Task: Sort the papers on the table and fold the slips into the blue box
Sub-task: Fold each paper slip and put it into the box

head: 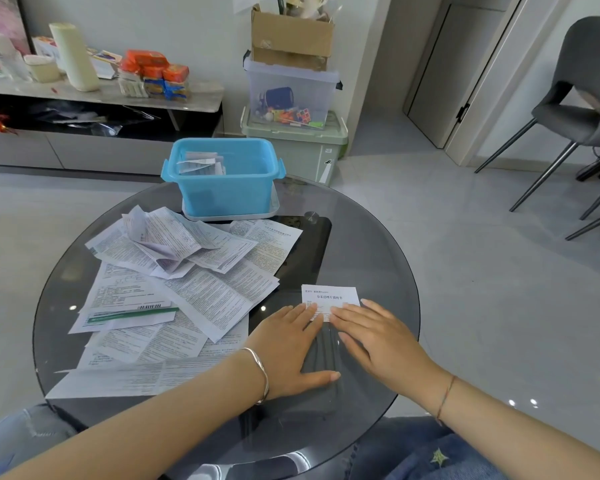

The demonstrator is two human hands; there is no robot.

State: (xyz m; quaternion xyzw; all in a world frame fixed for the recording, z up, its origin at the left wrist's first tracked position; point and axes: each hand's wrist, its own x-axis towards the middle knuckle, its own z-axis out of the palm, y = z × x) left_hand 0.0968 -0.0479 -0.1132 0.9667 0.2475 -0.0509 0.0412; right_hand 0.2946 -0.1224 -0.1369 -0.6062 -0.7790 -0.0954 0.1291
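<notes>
A small white printed slip (329,296) lies flat on the round glass table (371,244), right of centre. My left hand (291,348) and my right hand (374,337) lie side by side with straight fingers, their fingertips pressing the slip's near edge. A loose pile of printed papers (174,289) spreads over the table's left half. The blue box (226,174) stands on its lid at the table's far edge, lidless, with several folded slips (200,164) inside at its left.
Behind the table stand stacked storage bins topped by a cardboard box (291,39). A low cabinet (101,98) with packets and jars runs along the left wall. A grey chair (582,109) stands at the far right. My knees in jeans show beneath the glass.
</notes>
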